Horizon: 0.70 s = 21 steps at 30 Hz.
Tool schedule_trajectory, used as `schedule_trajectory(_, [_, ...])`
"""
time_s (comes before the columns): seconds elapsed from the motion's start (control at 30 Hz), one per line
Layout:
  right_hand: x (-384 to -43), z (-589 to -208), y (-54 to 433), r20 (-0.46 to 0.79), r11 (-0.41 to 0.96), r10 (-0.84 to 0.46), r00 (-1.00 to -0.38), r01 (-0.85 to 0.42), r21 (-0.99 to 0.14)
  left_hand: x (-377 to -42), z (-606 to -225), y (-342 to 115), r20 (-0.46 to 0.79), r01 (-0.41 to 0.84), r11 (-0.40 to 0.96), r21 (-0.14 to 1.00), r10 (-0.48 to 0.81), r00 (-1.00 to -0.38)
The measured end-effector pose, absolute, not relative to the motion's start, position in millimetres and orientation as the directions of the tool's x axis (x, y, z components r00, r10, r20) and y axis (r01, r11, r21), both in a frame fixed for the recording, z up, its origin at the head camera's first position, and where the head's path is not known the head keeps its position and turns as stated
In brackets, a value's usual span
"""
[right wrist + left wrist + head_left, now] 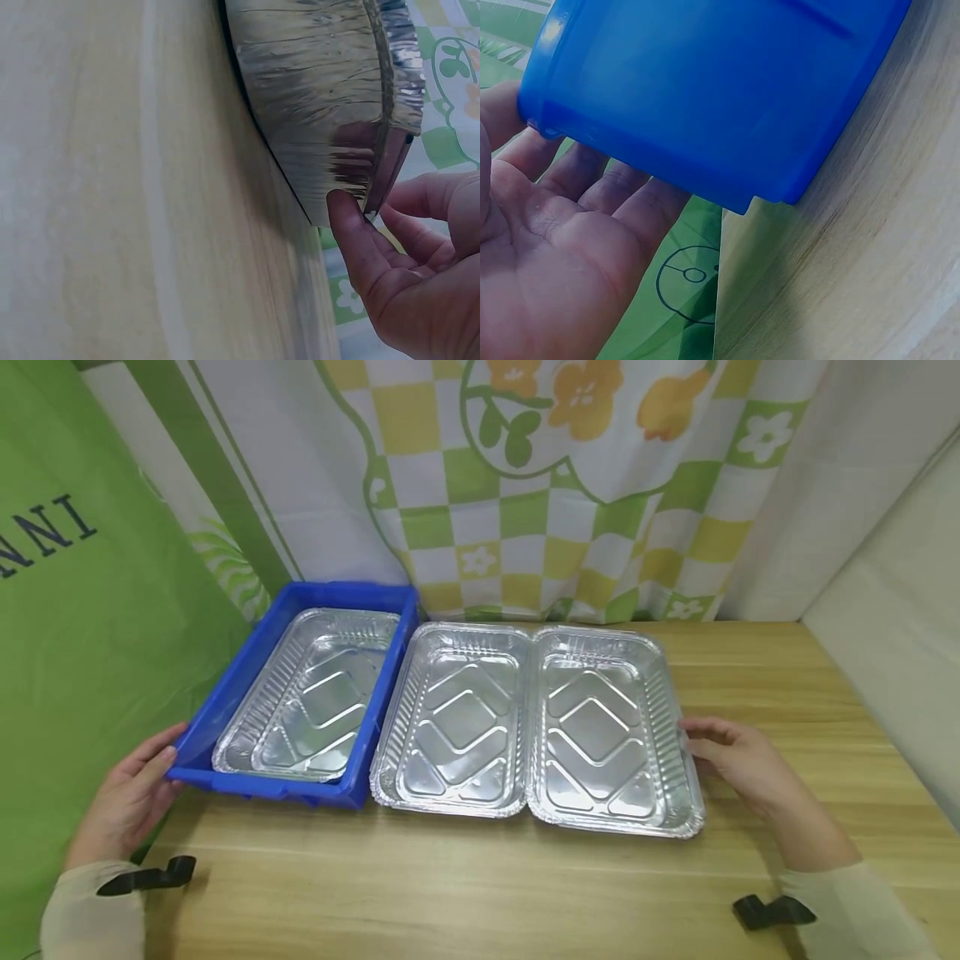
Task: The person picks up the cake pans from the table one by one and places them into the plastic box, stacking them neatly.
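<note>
A blue plastic bin stands at the left, with one rectangular foil pan inside it. My left hand holds the bin's near left corner; in the left wrist view, its fingers reach behind the blue wall and part of them is hidden. Two more foil pans lie side by side right of the bin, a middle pan and a right pan, their rims touching. My right hand pinches the right pan's outer rim, with fingertips against its ribbed side in the right wrist view.
The wooden table runs beneath everything. A checked, flowered curtain hangs along the back edge, and a green cloth hangs at the left beside the bin. A pale wall borders the right side.
</note>
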State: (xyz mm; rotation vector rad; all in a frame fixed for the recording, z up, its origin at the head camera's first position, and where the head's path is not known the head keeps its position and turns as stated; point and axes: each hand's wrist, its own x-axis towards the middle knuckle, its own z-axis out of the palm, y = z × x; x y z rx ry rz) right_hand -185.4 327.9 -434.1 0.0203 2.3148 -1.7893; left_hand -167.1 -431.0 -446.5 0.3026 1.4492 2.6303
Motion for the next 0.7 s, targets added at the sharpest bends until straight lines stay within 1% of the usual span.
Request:
schedule_trajectory(0.37, [-189.5, -440.8, 328.0, -0.178, 0.189, -0.101, -0.979, 0.157, -0.969, -168.1, -446.3, -431.8, 0.150, 0.003, -0.560, 0.829, 0.216, -0.965])
schedule_trajectory(0.5, [-191.8, -441.0, 328.3, -0.181, 0.193, -0.086, -0.980, 0.161, -0.968, -168.5, -445.5, -432.8, 0.157, 0.003, -0.571, 0.821, 0.220, -0.963])
schedule_trajectory(0.57, [-192.4, -439.6, 328.4, -0.184, 0.173, -0.080, -0.980, 0.168, -0.971, -168.2, -444.5, -432.7, 0.138, -0.006, -0.561, 0.828, 0.214, -0.967])
schedule_trajectory(0.7, [-192.3, -435.4, 329.1, -0.184, 0.183, -0.071, -0.980, 0.168, -0.969, -167.5, -443.8, -432.1, 0.087, -0.038, -0.534, 0.844, 0.207, -0.974])
